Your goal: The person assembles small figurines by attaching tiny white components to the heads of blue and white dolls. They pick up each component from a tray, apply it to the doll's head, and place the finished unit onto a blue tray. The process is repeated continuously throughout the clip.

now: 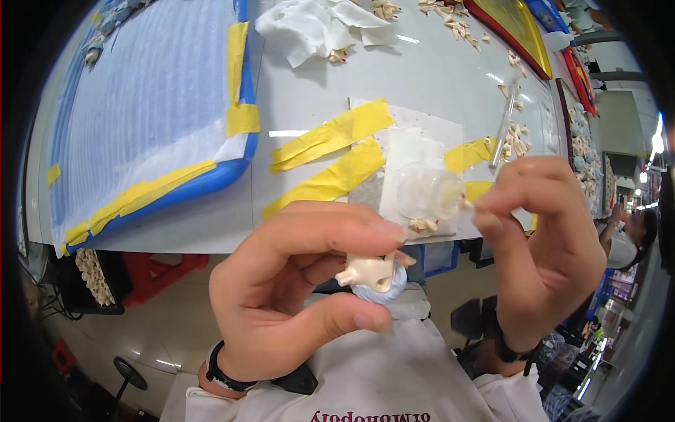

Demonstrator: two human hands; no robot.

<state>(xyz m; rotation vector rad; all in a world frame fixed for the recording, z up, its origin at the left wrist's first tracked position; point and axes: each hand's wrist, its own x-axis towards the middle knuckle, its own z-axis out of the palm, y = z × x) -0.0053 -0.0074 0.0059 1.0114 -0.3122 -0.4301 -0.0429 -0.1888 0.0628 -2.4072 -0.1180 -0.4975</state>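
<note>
My left hand (271,299) is closed around a small doll body (371,271), pinched between thumb and fingers. It has a cream torso with a round hole and a rounded pale-blue ribbed part beneath. My right hand (545,243) pinches a tiny cream piece (467,202) between thumb and forefinger, beside the rim of a small clear plastic cup (429,191). That cup stands on a white pad at the table's near edge. Several small cream doll parts (423,225) with red tips lie just in front of it, near my left fingertips.
Yellow tape strips (330,176) hold the pad to the white table (309,91). A blue tray (242,137) lined with pale foam is at left. Crumpled white tissue (302,32), loose cream parts (517,141) and a clear rod (504,126) lie farther off. A person (629,235) is at far right.
</note>
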